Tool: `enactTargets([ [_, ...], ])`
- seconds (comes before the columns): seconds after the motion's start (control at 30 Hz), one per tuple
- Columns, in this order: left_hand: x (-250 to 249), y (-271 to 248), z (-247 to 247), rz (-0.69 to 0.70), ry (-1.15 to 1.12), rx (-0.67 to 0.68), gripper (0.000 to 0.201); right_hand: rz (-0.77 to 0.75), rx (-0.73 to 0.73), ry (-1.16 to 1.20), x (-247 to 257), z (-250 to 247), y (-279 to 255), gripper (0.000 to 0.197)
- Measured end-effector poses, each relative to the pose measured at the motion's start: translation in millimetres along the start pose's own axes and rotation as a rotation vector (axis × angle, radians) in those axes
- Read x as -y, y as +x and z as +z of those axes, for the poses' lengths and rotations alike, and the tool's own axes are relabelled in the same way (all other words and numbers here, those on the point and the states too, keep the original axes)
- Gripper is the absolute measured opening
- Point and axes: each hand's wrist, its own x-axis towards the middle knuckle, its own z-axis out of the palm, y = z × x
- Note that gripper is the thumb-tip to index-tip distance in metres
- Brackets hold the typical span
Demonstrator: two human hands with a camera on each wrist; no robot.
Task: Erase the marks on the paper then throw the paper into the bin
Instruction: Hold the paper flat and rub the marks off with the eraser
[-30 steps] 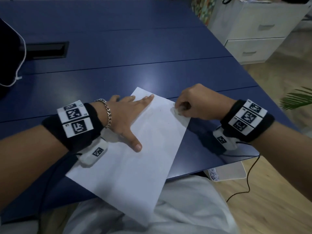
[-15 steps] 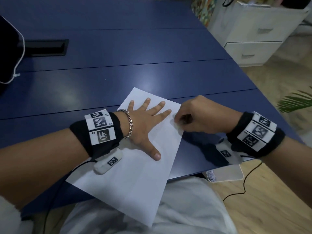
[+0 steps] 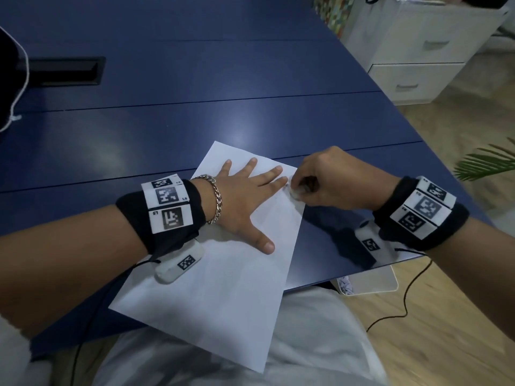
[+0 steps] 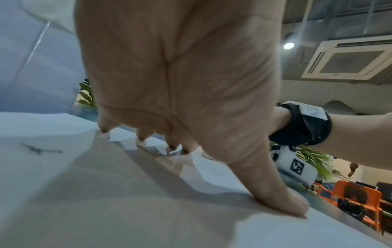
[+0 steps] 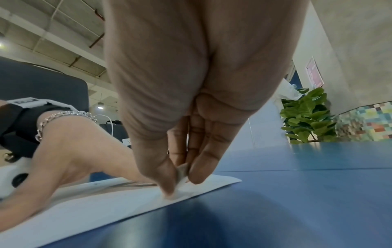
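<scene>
A white sheet of paper [image 3: 223, 296] lies askew on the blue table [image 3: 195, 112], its near corner hanging over the front edge. My left hand [image 3: 245, 199] rests flat on the paper, fingers spread straight. A dark pencil mark [image 4: 39, 150] shows on the paper in the left wrist view. My right hand [image 3: 328, 185] pinches a small white eraser [image 3: 296, 193] between thumb and fingertips and presses it onto the paper near its right edge, just beyond my left fingertips. The eraser [image 5: 182, 172] also shows in the right wrist view. A white bin [image 3: 367, 281] with crumpled paper stands on the floor under the table's right corner.
A black cable slot [image 3: 64, 72] is set in the table at the far left. White drawers [image 3: 412, 59] stand beyond the right edge, with a green plant [image 3: 485, 160] and a black cable [image 3: 404, 299] on the wooden floor. A dark object [image 3: 8, 79] sits at the far left.
My left hand slid further onto the paper and its fingers spread wider. My right hand with the eraser shifted a little along the right edge.
</scene>
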Motion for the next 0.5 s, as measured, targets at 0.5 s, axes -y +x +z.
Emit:
enactTargets([
  [0.5, -10.3, 2.5, -10.3, -0.106, 0.032, 0.090, 0.160, -0.031, 0.038, -0.083, 23.3, 5.3, -15.3, 0.010],
])
